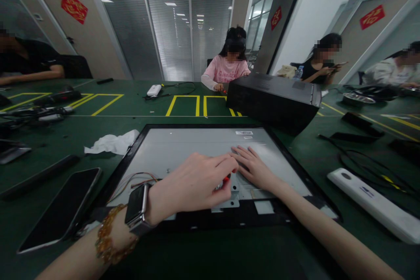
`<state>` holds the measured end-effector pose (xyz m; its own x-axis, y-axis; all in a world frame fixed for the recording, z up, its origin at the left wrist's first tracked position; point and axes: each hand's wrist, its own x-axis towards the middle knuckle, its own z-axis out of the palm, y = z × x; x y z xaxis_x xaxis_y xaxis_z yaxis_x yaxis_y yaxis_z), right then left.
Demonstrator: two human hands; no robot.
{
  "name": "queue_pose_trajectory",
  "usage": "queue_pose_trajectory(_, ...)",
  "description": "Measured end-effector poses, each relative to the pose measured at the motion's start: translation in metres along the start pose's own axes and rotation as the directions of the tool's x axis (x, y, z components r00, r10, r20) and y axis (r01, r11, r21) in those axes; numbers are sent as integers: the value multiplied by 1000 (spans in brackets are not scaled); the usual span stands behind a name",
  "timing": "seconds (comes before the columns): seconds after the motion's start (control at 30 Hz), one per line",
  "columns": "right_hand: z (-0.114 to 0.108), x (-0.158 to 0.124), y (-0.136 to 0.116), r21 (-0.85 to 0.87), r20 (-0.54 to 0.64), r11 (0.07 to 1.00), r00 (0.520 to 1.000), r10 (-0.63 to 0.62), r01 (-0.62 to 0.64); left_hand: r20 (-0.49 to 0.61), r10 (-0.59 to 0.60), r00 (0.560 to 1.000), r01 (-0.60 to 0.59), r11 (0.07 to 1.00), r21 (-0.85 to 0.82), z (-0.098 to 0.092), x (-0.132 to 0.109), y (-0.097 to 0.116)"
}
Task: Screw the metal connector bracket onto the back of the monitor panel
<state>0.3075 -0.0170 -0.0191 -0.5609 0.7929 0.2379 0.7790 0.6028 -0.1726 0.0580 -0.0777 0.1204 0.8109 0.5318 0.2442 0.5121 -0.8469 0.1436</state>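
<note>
A flat display panel with a silver-grey back (193, 142) and a black frame lies in front of me. My left hand (200, 181), with a watch (136, 205) and a bead bracelet (111, 236) on its wrist, is closed over the lower middle of the panel. Between its fingers shows a bit of a red-and-black tool (227, 177); the rest is hidden. Just below the fingertips is a metal bracket (234, 193) with dark holes. My right hand (254, 168) lies flat on the panel's back, fingers spread. Thin wires (131, 179) run across the panel at left.
Left of the panel are a phone (62, 210), a black bar (39, 177) and crumpled tissue (111, 142). At right lie a white oblong device (374, 203) and black cables (364, 162). Behind the panel, a person (228, 68) sits beside a large black casing (272, 100).
</note>
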Motion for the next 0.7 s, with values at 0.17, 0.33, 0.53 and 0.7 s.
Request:
queue_pose_trajectory(0.17,-1,-1,0,19,-22,1000,1000,-6,6,-25,4,1000,-3,1000,28,1,0,-4)
queue_pose_trajectory(0.33,-1,-1,0,11,-13,1000,1000,3,-3,-3,5,1000,-5,1000,30,1,-2,-4)
queue_pose_trajectory(0.53,1,-1,1,4,-26,1000,1000,-2,2,19,23,1000,-22,999,-45,-5,-2,2)
queue_pose_trajectory(0.7,0,-1,0,7,-10,1000,1000,-3,3,13,-18,1000,20,994,-105,-1,-1,0)
